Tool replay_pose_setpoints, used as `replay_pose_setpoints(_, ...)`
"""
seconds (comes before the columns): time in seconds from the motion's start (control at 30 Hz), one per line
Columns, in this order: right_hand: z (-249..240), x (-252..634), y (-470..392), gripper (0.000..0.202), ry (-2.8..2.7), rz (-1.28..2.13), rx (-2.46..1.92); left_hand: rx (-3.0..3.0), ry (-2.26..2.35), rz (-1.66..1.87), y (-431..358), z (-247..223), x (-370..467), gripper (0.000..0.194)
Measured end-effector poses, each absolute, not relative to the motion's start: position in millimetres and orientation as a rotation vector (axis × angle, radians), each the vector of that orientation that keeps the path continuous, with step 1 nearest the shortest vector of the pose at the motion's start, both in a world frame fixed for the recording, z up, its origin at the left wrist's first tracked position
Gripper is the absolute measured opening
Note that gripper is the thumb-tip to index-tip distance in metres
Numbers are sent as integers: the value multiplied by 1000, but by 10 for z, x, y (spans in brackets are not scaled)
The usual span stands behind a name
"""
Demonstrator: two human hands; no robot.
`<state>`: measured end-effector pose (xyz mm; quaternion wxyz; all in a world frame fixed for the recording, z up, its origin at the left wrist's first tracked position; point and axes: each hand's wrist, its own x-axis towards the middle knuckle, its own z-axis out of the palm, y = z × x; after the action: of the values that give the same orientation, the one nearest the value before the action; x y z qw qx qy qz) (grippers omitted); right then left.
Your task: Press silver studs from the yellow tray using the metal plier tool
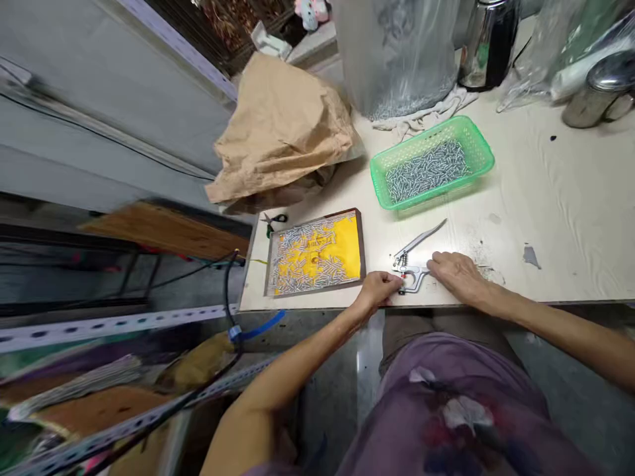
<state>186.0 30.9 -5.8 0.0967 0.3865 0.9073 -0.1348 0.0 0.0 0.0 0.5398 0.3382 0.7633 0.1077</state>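
Observation:
Silver hand pliers (417,281) with a coil spring lie near the table's front edge, their two handles spread apart. My right hand (459,274) is closed around the end of the lower handle. At the jaws, my left hand (380,289) is pinched shut by a small red spot on the tool; whatever its fingertips hold is too small to make out. Left of the pliers lies a shallow clear-walled tray (364,254) with a yellow bottom and many small silver metal pieces. Behind the pliers, a green plastic basket (432,192) contains a heap of similar pieces.
Small scissors (275,219) lie beyond the tray's left corner. Crumpled brown paper (285,129) and a large clear plastic bag (397,59) stand at the back. A kettle (489,46) and a metal mug (602,89) are farther right. Cables (228,291) hang off the left side.

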Motion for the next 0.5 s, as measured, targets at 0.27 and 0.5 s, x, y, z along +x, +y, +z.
replay_pose_setpoints(0.27, -225, 1969, 435, 34, 2853, -424, 1215, 808, 1812, 141, 67, -75, -65, 9)
replay_pose_setpoints(0.5, -359, 2052, 821, 92, 2945, -351, 1103, 794, 1827, 152, 54, -60, -53, 8)
